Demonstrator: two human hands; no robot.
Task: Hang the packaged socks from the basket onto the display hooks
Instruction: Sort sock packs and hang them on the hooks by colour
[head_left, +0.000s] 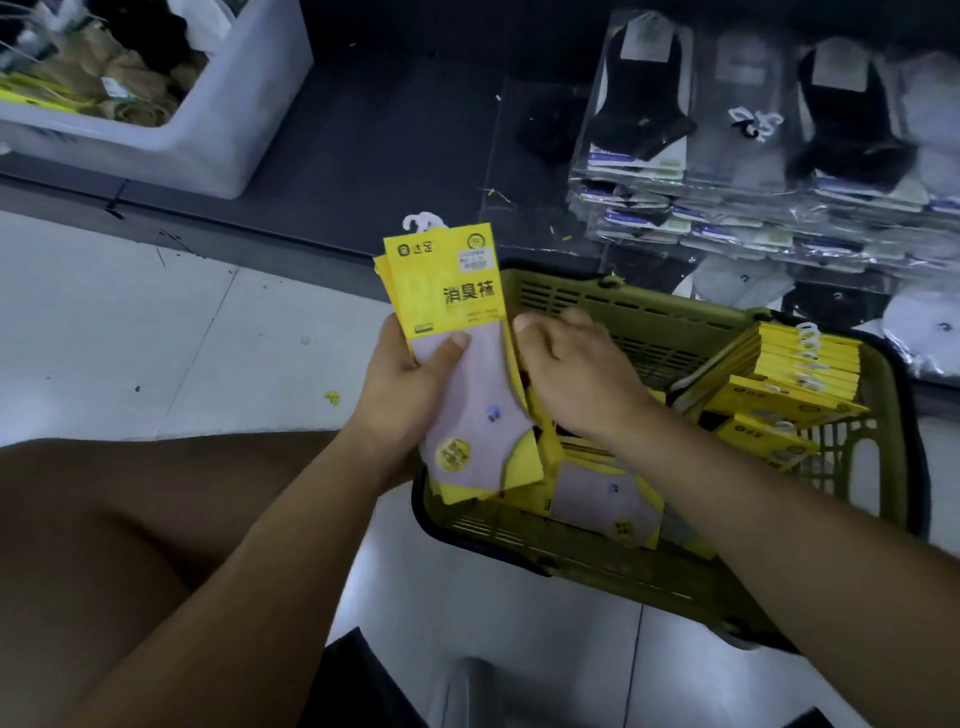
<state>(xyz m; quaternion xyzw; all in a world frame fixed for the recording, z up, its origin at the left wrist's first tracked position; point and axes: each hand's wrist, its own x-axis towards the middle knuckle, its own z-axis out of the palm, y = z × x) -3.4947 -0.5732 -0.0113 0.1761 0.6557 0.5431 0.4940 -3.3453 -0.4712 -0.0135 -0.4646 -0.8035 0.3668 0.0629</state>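
My left hand grips a small stack of yellow sock packs upright above the green basket's near-left corner; the front pack shows a pale purple sock and a white hanger hook on top. My right hand touches the right edge of that stack, thumb toward the packs, fingers curled behind them. The green basket stands on the floor and holds more yellow sock packs, stacked at the right and lying flat at the bottom. No display hooks are visible.
Clear-bagged black and grey socks are piled on the dark low shelf at the upper right. A white bin of beige goods sits at the upper left. Pale floor tiles spread to the left; my knee fills the lower left.
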